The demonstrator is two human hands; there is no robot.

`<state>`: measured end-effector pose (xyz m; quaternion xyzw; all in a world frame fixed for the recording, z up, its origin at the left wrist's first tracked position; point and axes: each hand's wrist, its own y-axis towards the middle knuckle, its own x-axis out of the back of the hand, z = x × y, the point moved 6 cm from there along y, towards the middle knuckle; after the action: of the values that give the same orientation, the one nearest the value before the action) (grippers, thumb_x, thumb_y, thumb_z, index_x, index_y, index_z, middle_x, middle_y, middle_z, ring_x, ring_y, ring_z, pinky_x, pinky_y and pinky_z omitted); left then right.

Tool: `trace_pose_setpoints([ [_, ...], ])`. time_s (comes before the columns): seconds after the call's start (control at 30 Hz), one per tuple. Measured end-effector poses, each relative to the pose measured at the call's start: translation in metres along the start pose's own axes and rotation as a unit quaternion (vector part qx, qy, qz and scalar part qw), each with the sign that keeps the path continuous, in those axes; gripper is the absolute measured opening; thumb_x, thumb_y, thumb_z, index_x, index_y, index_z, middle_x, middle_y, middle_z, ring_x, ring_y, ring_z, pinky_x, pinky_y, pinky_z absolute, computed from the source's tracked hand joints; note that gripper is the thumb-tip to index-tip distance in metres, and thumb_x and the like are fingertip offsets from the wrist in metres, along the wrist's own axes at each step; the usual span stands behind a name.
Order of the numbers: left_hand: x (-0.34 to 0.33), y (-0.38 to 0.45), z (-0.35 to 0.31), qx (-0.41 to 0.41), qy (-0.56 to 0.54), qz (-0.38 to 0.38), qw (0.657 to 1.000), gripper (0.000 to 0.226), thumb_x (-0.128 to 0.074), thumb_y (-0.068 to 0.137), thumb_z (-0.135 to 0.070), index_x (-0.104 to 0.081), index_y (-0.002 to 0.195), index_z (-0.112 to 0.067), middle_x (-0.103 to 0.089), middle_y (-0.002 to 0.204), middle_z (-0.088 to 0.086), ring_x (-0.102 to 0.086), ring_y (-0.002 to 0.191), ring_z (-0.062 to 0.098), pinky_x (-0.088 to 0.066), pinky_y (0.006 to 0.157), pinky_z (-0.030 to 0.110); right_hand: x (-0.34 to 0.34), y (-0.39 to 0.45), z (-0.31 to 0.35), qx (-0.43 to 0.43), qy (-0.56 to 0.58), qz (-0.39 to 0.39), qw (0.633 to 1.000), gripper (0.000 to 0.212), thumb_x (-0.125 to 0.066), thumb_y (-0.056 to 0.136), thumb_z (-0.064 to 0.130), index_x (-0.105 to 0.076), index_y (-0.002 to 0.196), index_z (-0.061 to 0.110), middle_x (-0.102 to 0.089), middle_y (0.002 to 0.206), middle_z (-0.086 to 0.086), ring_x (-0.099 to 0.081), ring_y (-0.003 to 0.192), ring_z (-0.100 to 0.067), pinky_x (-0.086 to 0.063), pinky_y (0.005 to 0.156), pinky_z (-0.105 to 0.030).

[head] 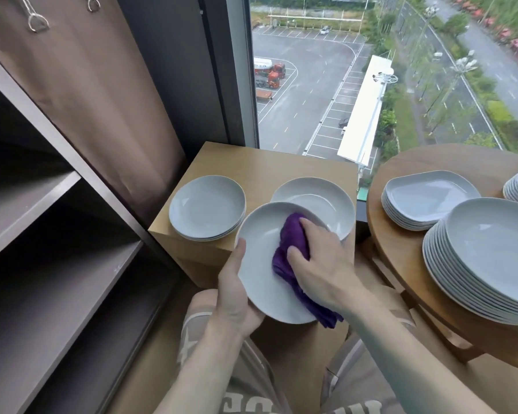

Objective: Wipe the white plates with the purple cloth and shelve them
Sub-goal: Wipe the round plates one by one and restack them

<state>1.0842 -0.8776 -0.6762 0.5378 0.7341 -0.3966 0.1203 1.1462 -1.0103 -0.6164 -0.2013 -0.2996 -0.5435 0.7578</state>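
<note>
— Nearest the lens?
— Patterned shorts (251, 380), then two bare forearms reaching forward.
— Left hand (237, 297)?
— Gripping a white plate (260, 264) by its near-left rim, thumb over the edge, plate tilted toward the camera.
— Right hand (320, 264)?
— Curled round a purple cloth (290, 252), pressing it into the plate's bowl; cloth tail hanging past the near rim.
— Other plates?
— Small stack (207, 207) and one deep plate (323, 201) on a wooden stand (260, 162). Three taller stacks on a round table (401, 255), right.
— Shelving?
— Dark shelves (51, 234), left, beside a brown curtain (96, 94).
</note>
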Motion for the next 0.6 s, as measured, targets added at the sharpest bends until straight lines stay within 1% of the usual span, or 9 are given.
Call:
trace_pose_setpoints([
  [0.03, 0.0, -0.002, -0.001, -0.006, 0.003, -0.002, 1.0, 0.056, -0.037, 0.105, -0.053, -0.074, 0.128, -0.017, -0.068, 0.134, 0.018, -0.068, 0.117, 0.035, -0.047, 0.109, 0.054, -0.01, 0.0, 0.0, 0.014, -0.043, 0.048, 0.998, 0.032, -0.047, 0.089, 0.033, -0.051, 0.12, 0.026, -0.061, 0.116, 0.007, -0.052, 0.11, -0.022, -0.04, 0.1, -0.034],
  [0.07, 0.001, -0.004, -0.003, -0.013, 0.001, -0.005, 1.0, 0.055, -0.037, 0.105, -0.051, -0.074, 0.126, -0.017, -0.069, 0.134, 0.018, -0.069, 0.116, 0.034, -0.048, 0.108, 0.052, -0.017, -0.002, -0.001, 0.017, -0.065, 0.098, 0.993, 0.049, -0.046, 0.09, 0.031, -0.044, 0.139, 0.029, -0.055, 0.137, 0.009, -0.044, 0.127, -0.022, -0.033, 0.111, -0.038],
  [0.1, 0.004, -0.005, -0.006, -0.019, -0.003, -0.007, 1.0, 0.055, -0.036, 0.105, -0.05, -0.074, 0.126, -0.016, -0.069, 0.134, 0.018, -0.069, 0.115, 0.033, -0.049, 0.107, 0.051, -0.02, -0.004, -0.005, 0.012, -0.071, 0.137, 0.988, 0.063, -0.046, 0.093, 0.029, -0.03, 0.154, 0.034, -0.041, 0.155, 0.014, -0.032, 0.141, -0.018, -0.026, 0.119, -0.04],
  [0.13, 0.007, -0.006, -0.008, -0.02, -0.009, -0.007, 1.0, 0.056, -0.036, 0.105, -0.05, -0.073, 0.128, -0.015, -0.068, 0.134, 0.018, -0.069, 0.116, 0.033, -0.049, 0.106, 0.05, -0.021, -0.004, -0.009, 0.011, -0.07, 0.158, 0.985, 0.07, -0.046, 0.096, 0.028, -0.019, 0.16, 0.039, -0.029, 0.162, 0.019, -0.023, 0.147, -0.014, -0.02, 0.122, -0.038],
  [0.2, 0.012, -0.008, -0.008, -0.013, -0.014, -0.001, 1.0, 0.059, -0.036, 0.105, -0.052, -0.068, 0.136, -0.014, -0.066, 0.137, 0.019, -0.066, 0.121, 0.035, -0.048, 0.107, 0.051, -0.023, -0.005, -0.014, 0.024, -0.07, 0.172, 0.982, 0.074, -0.048, 0.098, 0.03, -0.012, 0.161, 0.044, -0.021, 0.165, 0.024, -0.02, 0.149, -0.011, -0.019, 0.122, -0.034],
  [0.33, 0.011, -0.008, -0.009, -0.011, 0.001, 0.007, 1.0, 0.059, -0.034, 0.107, -0.052, -0.064, 0.14, -0.014, -0.066, 0.138, 0.018, -0.065, 0.124, 0.034, -0.047, 0.109, 0.051, -0.028, -0.004, -0.008, 0.048, -0.059, 0.137, 0.988, 0.072, -0.05, 0.095, 0.031, -0.02, 0.159, 0.044, -0.025, 0.163, 0.024, -0.026, 0.142, -0.011, -0.024, 0.12, -0.034],
  [0.47, 0.006, -0.005, -0.007, 0.002, -0.026, -0.007, 1.0, 0.058, -0.041, 0.105, -0.053, -0.066, 0.132, -0.009, -0.068, 0.132, 0.019, -0.065, 0.124, 0.035, -0.047, 0.11, 0.051, -0.04, -0.012, 0.023, 0.105, -0.063, 0.149, 0.981, 0.072, -0.043, 0.078, 0.037, -0.04, 0.149, 0.044, -0.038, 0.155, 0.022, -0.043, 0.128, -0.02, -0.038, 0.108, -0.043],
  [0.53, 0.01, -0.003, -0.008, -0.003, -0.059, -0.021, 0.998, 0.06, -0.045, 0.103, -0.058, -0.07, 0.122, -0.007, -0.069, 0.121, 0.021, -0.068, 0.116, 0.036, -0.051, 0.105, 0.051, -0.048, -0.019, 0.036, 0.139, -0.087, 0.178, 0.97, 0.071, -0.044, 0.074, 0.036, -0.044, 0.144, 0.044, -0.044, 0.149, 0.022, -0.047, 0.119, -0.019, -0.041, 0.101, -0.042],
  [0.6, 0.015, -0.001, -0.011, -0.011, -0.072, -0.028, 0.997, 0.067, -0.045, 0.102, -0.062, -0.074, 0.119, -0.004, -0.07, 0.121, 0.022, -0.069, 0.111, 0.038, -0.055, 0.098, 0.051, -0.052, -0.026, 0.043, 0.156, -0.097, 0.212, 0.96, 0.067, -0.046, 0.076, 0.033, -0.047, 0.142, 0.043, -0.05, 0.143, 0.02, -0.048, 0.111, -0.017, -0.042, 0.099, -0.038],
])
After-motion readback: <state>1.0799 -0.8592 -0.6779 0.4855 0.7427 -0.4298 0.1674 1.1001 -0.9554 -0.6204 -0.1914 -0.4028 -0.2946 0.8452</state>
